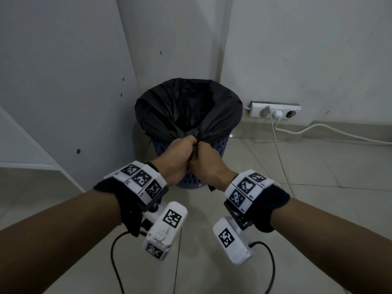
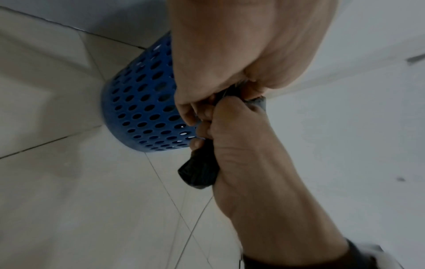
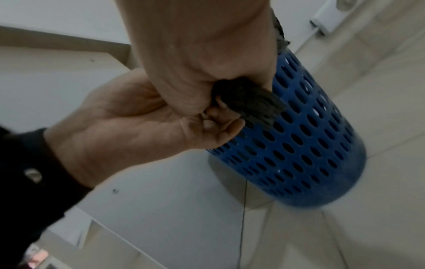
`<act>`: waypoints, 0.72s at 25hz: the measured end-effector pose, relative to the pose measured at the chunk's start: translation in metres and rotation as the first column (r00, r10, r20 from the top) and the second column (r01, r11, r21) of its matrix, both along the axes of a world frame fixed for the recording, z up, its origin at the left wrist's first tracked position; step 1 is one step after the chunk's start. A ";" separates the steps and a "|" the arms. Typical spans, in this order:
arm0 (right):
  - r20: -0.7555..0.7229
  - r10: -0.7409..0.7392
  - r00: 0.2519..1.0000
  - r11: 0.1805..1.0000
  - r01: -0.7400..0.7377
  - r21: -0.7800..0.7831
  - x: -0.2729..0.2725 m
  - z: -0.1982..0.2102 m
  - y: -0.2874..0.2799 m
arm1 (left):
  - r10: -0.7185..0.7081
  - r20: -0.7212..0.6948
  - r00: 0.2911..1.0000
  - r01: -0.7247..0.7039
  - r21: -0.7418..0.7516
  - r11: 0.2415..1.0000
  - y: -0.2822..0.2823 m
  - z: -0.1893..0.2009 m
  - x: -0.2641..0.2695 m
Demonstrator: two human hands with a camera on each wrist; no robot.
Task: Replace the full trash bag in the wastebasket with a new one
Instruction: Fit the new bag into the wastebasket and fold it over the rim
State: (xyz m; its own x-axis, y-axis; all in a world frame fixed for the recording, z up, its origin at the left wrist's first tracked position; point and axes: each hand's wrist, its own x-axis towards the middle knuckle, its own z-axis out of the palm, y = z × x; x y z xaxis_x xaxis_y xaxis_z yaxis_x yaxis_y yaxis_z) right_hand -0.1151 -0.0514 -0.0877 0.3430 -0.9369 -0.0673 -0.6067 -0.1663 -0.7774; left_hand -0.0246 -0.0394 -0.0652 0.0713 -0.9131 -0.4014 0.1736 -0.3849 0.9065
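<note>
1. The floor (image 1: 275, 198) is tiled and pale, meeting white walls in a corner.
2. The basket (image 1: 220, 145), blue and full of round holes, is standing on the floor in that corner, beside a white panel (image 1: 63, 102).
3. The bag (image 1: 186, 107), black, is lining the basket; its far edge is lying over the rim, while its near edge is being gathered into a bunch above the front rim. What is inside the bag cannot be seen.
4. The left hand (image 1: 178, 160) is gripping the bunched bag, fingers curled tight round it.
5. The right hand (image 1: 209, 160) is pressing against the left, its fingers also closed round the bag; a short black tail is sticking out below the fist in the wrist views.
6. A power strip (image 1: 275, 110) is sitting at the foot of the right wall with one white plug in it, its cable (image 1: 277, 149) trailing over the floor.
7. Wrist bands (image 1: 140, 179) are carrying black-and-white square codes; the small print beside them is too fine to read.
</note>
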 end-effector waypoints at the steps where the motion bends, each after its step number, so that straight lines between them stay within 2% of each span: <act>1: -0.060 0.034 0.998 0.998 -0.036 -0.041 -0.002 -0.001 -0.001 | -0.001 0.037 0.999 0.001 0.007 1.000 -0.001 -0.001 -0.004; 5: -0.267 0.101 0.958 0.970 -0.154 -0.187 -0.008 -0.015 0.006 | 0.076 0.065 0.995 -0.079 0.045 0.996 -0.014 -0.008 -0.011; 8: -0.434 0.108 0.895 0.933 -0.242 -0.267 -0.007 -0.025 0.018 | 0.121 0.066 0.990 -0.124 0.039 0.992 -0.021 -0.012 -0.010; 12: -0.452 0.182 0.873 0.901 -0.332 -0.279 -0.016 -0.018 0.031 | 0.090 0.186 0.978 -0.096 0.021 0.995 -0.017 -0.016 -0.004; 14: -0.410 0.202 0.889 0.939 -0.295 -0.175 -0.023 -0.014 0.026 | 0.122 0.242 0.963 -0.123 -0.012 0.992 -0.020 -0.019 0.001; 15: -0.292 0.181 0.939 0.976 -0.208 -0.065 -0.024 -0.011 0.020 | 0.151 0.232 0.961 -0.147 -0.035 0.989 -0.020 -0.020 0.003; 16: -0.103 0.131 0.986 0.990 -0.125 0.062 -0.025 -0.005 0.015 | 0.173 0.207 0.963 -0.163 -0.066 0.984 -0.020 -0.023 0.002; 17: 0.121 0.018 0.993 0.975 -0.044 0.216 -0.023 -0.001 0.009 | 0.176 0.179 0.968 -0.163 -0.084 0.983 -0.018 -0.024 0.000; 18: 0.263 -0.068 0.962 0.940 -0.027 0.339 -0.021 0.002 0.003 | 0.171 0.173 0.970 -0.153 -0.110 0.982 -0.017 -0.028 -0.001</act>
State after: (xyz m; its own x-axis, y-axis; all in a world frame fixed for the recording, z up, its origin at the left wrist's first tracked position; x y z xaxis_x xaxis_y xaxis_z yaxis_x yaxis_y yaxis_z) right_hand -0.1362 -0.0483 -0.0853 0.3732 -0.8819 -0.2881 -0.3695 0.1436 -0.9181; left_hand -0.0260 -0.0567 -0.0933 0.2845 -0.9170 -0.2797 0.0566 -0.2751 0.9597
